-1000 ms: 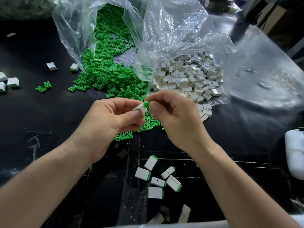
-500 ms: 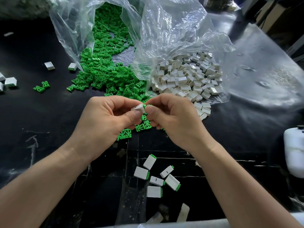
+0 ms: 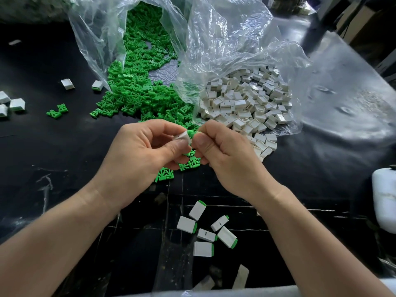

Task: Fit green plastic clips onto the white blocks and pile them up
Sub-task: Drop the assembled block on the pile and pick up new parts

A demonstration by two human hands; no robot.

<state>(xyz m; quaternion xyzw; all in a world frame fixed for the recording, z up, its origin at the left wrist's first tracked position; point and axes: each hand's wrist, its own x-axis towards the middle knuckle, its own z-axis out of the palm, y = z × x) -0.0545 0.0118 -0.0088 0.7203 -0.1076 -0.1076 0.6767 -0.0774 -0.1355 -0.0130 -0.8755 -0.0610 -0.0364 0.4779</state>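
Open black table at mid-left and mid-right, green clip heap and white block heap under crumpled plastic bags filling the far middle, clipped blocks scattered near the front edge, white container at right edge

The clip has come further into sight. A second ago only a small green speck showed at the upper right corner of the block, and half a second ago the fingertips all but hid it. Now a green lump of it stands out above the block's right end. The right hand has closed in on the block, and its thumb now lies against the block's right end, almost meeting the thumb of the left hand.
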